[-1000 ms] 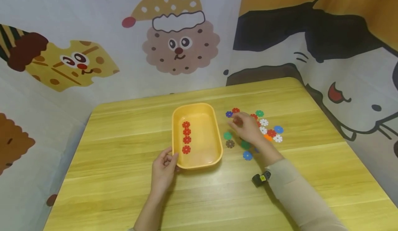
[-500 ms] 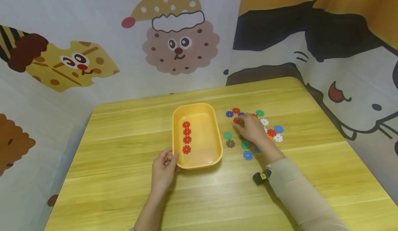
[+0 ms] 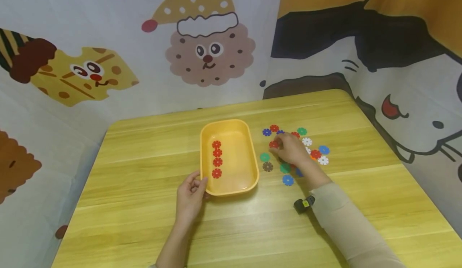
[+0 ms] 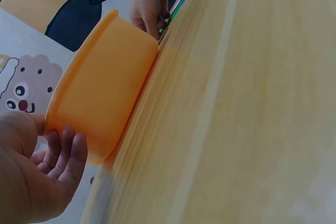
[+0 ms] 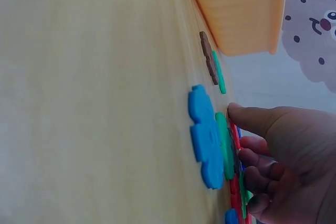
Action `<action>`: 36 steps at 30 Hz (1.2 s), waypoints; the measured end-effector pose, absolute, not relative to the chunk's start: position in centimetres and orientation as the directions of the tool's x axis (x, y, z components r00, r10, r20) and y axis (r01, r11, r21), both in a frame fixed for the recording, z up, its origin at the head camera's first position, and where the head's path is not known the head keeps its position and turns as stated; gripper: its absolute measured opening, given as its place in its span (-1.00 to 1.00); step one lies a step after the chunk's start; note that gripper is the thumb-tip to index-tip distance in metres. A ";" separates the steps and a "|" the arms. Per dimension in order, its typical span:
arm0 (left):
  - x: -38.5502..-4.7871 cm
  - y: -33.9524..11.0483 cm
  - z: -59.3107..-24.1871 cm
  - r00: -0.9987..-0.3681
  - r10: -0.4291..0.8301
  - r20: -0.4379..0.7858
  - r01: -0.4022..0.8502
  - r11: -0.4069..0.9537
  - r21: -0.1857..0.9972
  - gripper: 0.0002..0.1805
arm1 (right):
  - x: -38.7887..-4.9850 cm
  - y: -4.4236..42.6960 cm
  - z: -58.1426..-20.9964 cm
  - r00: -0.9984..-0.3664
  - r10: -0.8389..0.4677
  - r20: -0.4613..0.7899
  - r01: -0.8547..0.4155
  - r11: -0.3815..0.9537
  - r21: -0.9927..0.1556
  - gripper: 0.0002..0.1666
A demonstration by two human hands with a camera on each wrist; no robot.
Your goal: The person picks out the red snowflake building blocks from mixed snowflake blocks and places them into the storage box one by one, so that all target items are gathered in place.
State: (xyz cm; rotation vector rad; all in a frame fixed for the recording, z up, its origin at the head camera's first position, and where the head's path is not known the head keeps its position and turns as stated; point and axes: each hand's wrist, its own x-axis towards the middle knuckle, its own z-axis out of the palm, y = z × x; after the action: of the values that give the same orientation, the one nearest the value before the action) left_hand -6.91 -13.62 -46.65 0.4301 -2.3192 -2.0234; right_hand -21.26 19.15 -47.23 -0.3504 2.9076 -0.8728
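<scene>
A yellow-orange plastic tray (image 3: 236,189) stands on the table, with a column of several red snowflake discs (image 3: 217,162) along the left side of its floor. My left hand (image 3: 189,195) grips the tray's near-left corner, thumb at the rim and fingers against the outer wall, as the left wrist view (image 4: 39,169) shows. To the right of the tray, my right hand (image 3: 292,149) is low over the loose discs. Its thumb and forefinger pinch a red snowflake disc (image 3: 273,144) at the table surface; the other fingers hide some discs.
Around my right hand lie a green disc (image 3: 264,157), a brown disc (image 3: 267,167), a blue disc (image 3: 287,180), a white disc (image 3: 323,160) and several more. A small black device (image 3: 304,204) sits at my right wrist. A cartoon-printed cloth (image 3: 144,71) hangs behind the table (image 3: 144,220).
My right hand has shifted slightly right, then the red disc at its fingertips has come a little nearer. A dark blue disc behind the hand is uncovered. My left hand and the tray stay put.
</scene>
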 end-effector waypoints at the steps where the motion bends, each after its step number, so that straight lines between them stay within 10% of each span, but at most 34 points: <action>1: -6.9 -13.6 -46.6 -0.961 -0.229 -0.155 -0.185 0.115 0.976 -0.57 | -21.3 19.2 -47.2 -0.970 -0.243 -0.024 -0.189 0.812 -0.552 -0.49; 36: -6.7 -13.5 -46.5 -0.960 -0.236 -0.149 -0.183 0.130 0.974 -0.57 | -21.6 19.7 -47.0 -0.932 -0.349 -0.097 -0.204 0.728 -0.654 -0.52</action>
State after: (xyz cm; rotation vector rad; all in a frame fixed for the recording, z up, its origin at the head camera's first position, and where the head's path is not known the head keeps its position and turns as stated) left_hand -6.72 -13.49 -46.51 0.4323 -2.3301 -1.9991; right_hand -21.56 19.68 -47.02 -0.4408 2.7186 -0.9920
